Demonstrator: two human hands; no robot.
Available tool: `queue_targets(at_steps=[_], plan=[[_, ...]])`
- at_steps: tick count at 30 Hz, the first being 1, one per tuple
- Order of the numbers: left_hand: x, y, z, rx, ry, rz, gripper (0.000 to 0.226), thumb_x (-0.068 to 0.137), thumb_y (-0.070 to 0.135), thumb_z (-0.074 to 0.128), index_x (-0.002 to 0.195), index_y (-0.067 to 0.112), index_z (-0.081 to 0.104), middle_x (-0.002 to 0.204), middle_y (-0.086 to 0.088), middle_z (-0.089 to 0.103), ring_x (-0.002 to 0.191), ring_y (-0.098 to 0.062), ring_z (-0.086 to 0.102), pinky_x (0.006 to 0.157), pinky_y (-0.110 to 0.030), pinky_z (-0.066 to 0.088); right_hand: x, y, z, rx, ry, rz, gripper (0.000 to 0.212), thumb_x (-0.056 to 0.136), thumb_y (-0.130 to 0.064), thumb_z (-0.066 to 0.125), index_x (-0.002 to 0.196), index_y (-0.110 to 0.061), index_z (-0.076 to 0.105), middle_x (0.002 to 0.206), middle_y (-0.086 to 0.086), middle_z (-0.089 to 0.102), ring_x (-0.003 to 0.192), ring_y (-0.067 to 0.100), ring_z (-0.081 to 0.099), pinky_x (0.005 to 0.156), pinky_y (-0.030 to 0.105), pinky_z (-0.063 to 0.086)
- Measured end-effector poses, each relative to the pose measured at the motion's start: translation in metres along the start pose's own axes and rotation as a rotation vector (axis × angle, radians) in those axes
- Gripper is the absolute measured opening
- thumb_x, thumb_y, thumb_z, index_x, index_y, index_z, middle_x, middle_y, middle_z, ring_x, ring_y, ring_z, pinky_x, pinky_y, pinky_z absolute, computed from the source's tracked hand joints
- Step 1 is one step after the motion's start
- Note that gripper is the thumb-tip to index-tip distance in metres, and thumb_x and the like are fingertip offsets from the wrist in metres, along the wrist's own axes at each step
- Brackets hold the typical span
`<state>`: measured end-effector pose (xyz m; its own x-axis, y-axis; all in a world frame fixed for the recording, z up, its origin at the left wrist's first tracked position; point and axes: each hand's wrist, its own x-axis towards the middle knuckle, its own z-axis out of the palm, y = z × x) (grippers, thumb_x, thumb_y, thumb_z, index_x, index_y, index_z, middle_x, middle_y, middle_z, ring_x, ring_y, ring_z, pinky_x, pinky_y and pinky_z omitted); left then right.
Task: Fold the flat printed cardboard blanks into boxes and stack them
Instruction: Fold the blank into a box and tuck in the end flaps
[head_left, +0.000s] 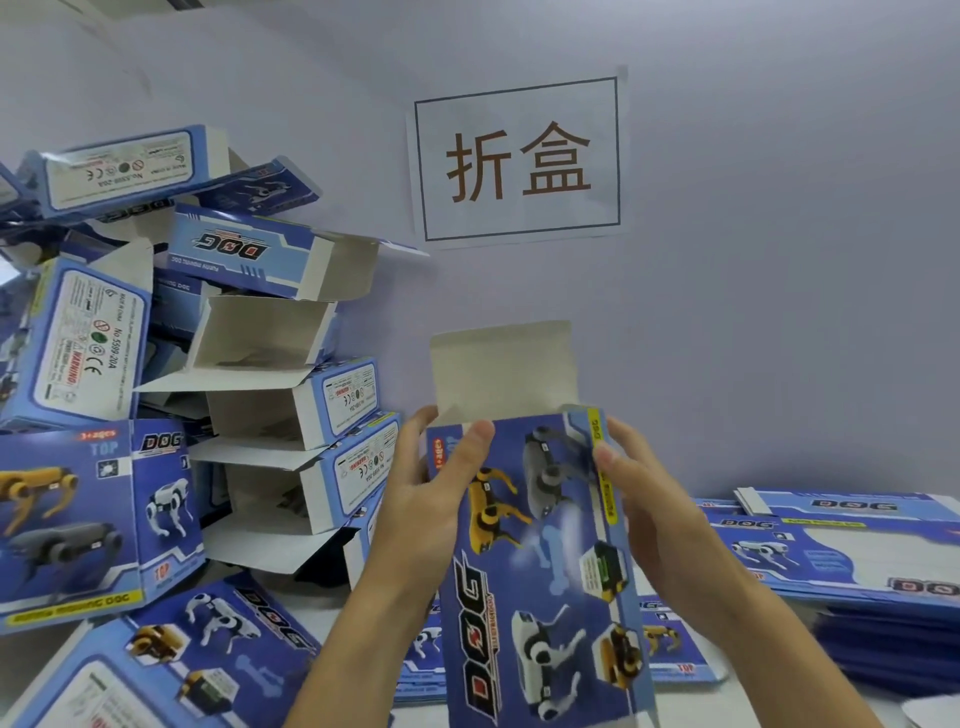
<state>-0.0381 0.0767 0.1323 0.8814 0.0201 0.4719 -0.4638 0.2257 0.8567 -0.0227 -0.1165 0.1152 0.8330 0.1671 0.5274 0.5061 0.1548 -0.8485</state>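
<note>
A: Where's the box (540, 561)?

B: Front and centre, held up off the table between both hands. It's a blue printed carton with robot dogs and "DOG" on the face, and its plain top flap (501, 369) stands up and open.

A: How are the hands on it?

B: The left hand (431, 499) grips the upper left edge, thumb curled over the printed face, fingers behind. The right hand (644, 499) holds the upper right edge, thumb on the yellow side strip, fingers wrapped round the back.

A: And around it?

B: To the left, a pile (223, 364) of folded boxes leans against the wall, many with open ends showing grey card inside. More boxes lie on the table at lower left. To the right sits a stack of flat blanks (852, 561), with a few more flat under the held box. On the wall (779, 260) behind is a paper sign (519, 156) with two brown characters.
</note>
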Motion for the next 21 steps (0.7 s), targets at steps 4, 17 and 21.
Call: queue_targets(at_steps=[4, 17, 21], plan=[[-0.008, -0.004, 0.017, 0.157, 0.014, 0.244, 0.076, 0.062, 0.062, 0.069, 0.130, 0.050, 0.039, 0.102, 0.022, 0.072, 0.091, 0.002, 0.071, 0.071, -0.012, 0.054, -0.005, -0.006, 0.011, -0.122, 0.115, -0.197, 0.057, 0.074, -0.070, 0.066, 0.126, -0.051, 0.048, 0.085, -0.003, 0.071, 0.087, 0.010, 0.070, 0.079, 0.028, 0.057], [-0.007, 0.007, 0.017, 0.147, 0.020, 0.056, 0.025, 0.090, 0.041, 0.053, 0.074, 0.023, 0.048, 0.068, -0.006, 0.055, 0.068, -0.025, 0.057, 0.069, -0.045, 0.044, -0.007, -0.015, 0.027, -0.075, 0.242, -0.059, 0.026, 0.093, -0.051, 0.056, 0.084, -0.028, 0.065, 0.074, 0.009, 0.047, 0.069, 0.026, 0.052, 0.063, 0.039, 0.049], [-0.008, 0.006, 0.017, 0.070, 0.089, 0.087, 0.024, 0.099, 0.016, 0.044, 0.105, 0.039, 0.050, 0.084, -0.013, 0.057, 0.065, -0.020, 0.064, 0.054, -0.028, 0.054, -0.007, -0.010, 0.028, -0.050, 0.249, -0.073, 0.031, 0.094, -0.023, 0.045, 0.108, -0.049, 0.051, 0.053, -0.009, 0.037, 0.053, 0.015, 0.043, 0.048, 0.024, 0.042]])
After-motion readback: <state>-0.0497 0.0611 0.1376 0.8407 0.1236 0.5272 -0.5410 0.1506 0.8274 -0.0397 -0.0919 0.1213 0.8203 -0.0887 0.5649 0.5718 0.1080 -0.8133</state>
